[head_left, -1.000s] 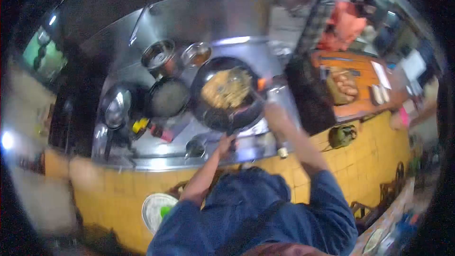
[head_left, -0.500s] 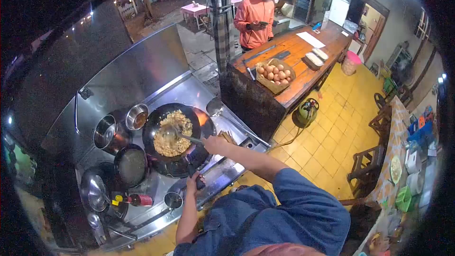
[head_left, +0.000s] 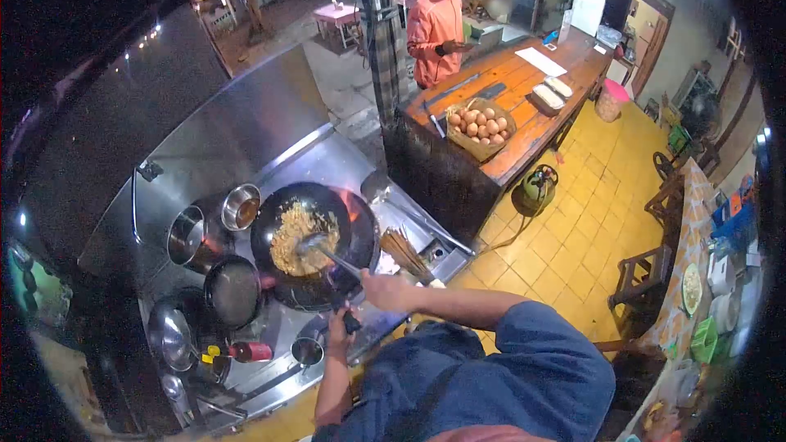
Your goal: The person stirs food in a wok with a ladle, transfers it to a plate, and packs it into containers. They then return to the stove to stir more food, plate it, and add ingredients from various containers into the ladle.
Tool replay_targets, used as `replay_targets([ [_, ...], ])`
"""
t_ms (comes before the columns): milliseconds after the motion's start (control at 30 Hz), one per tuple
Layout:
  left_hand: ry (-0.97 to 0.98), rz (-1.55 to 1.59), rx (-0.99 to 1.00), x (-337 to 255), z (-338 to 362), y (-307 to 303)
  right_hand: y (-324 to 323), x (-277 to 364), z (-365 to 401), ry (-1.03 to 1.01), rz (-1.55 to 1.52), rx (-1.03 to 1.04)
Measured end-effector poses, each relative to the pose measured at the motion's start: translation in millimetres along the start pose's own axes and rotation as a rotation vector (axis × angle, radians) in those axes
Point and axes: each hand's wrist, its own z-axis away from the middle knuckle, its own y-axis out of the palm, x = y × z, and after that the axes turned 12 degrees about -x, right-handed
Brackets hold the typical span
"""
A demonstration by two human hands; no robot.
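A dark wok point(head_left: 355, 221) sits on the stove, its near side lined up with my left hand point(head_left: 339, 329), which is closed around the wok's handle point(head_left: 351, 322). Inside the wok is a heap of yellow-brown grainy food point(head_left: 288, 239) that looks like fried rice. My right hand point(head_left: 388, 290) grips the long handle of a metal ladle point(head_left: 344, 263). The ladle's head rests in the food, partly covered by it. An orange flame glows at the wok's far right edge.
Left of the wok are a metal pot point(head_left: 187, 235), a small bowl point(head_left: 241, 206), a black pan point(head_left: 232, 291) and a red-labelled bottle point(head_left: 250, 351). A metal cup point(head_left: 307, 351) stands near the front edge. Beyond, a basket of eggs point(head_left: 481, 125) sits on a wooden counter; a person point(head_left: 434, 33) stands behind.
My right hand has drawn back toward me and right, bringing the ladle's head nearer the wok's middle. The food sits more to the left side. The person behind the counter has shifted posture.
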Motion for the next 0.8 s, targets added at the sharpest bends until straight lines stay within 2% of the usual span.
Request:
replay_targets([
  [33,-0.056,0.030,0.063,-0.2,0.0,-2.0,17.8,-9.9,-2.5,-0.183,-0.007,-0.220],
  [67,-0.059,-0.047,0.012,-15.2,21.6,18.4,40.6,-12.3,-13.7,-0.091,-0.353,0.064],
  [100,-0.096,-0.049,-0.009,-12.1,8.3,5.9,39.1,8.0,-2.7,-0.078,-0.393,0.078],
  [133,-0.128,-0.047,-0.016,-9.1,1.5,-1.8,36.4,22.7,7.5,0.090,-0.395,0.125],
  [167,-0.111,-0.041,0.003,-3.7,-1.2,-2.4,41.0,11.0,5.5,0.236,-0.350,0.147],
  [200,-0.110,-0.066,-0.069,-6.7,0.0,8.3,48.6,-11.4,-6.8,0.379,-0.286,0.141],
  [233,-0.127,-0.101,-0.167,-10.3,5.3,10.9,49.1,-0.4,-14.3,0.698,-0.446,0.287],
  [267,-0.118,-0.110,-0.172,-12.1,5.5,10.6,44.3,16.8,-9.2,0.699,-0.455,0.277],
  [333,-0.062,-0.041,-0.115,-7.6,6.6,5.0,27.4,39.2,7.6,0.114,0.306,0.180],
  [367,-0.106,0.039,-0.034,-4.8,-0.6,-0.3,8.1,15.0,1.2,0.109,-0.260,0.114],
  [400,-0.109,0.050,-0.048,-5.7,-2.1,2.8,13.2,-4.3,-9.3,0.100,-0.272,0.124],
  [467,-0.131,-0.008,-0.087,-6.6,-1.4,1.9,30.7,-20.4,-18.0,0.223,-0.531,0.131],
  [500,-0.122,-0.104,-0.091,-6.2,-8.1,-5.3,37.8,-17.7,-12.5,0.220,-0.537,0.135],
  [533,-0.118,-0.103,-0.095,-6.7,-6.1,-5.7,46.3,-15.2,-8.0,0.328,-0.465,0.131],
  [567,-0.206,-0.157,-0.177,-10.1,-4.3,-4.8,47.8,-12.7,-8.5,0.437,-0.390,0.122],
  [600,-0.291,-0.211,-0.254,-14.1,-3.8,-1.7,44.0,-1.2,-6.2,0.434,-0.386,0.110],
  [633,-0.252,-0.366,-0.253,-25.2,7.8,16.7,31.8,5.7,-11.7,0.447,-0.386,0.303],
  [667,-0.049,-0.113,0.015,-23.4,11.8,26.2,27.5,3.7,-18.2,0.463,-0.378,0.492],
  [700,-0.082,-0.099,-0.009,-26.4,-7.2,28.2,26.0,-0.4,-12.5,0.384,-0.345,0.432],
  [767,-0.189,-0.025,-0.082,-16.5,4.5,17.0,47.9,-42.3,0.4,-0.120,-0.454,-0.469],
  [800,-0.229,0.040,-0.104,-25.8,10.2,35.9,32.4,-48.4,-5.7,0.148,-0.656,-0.038],
])
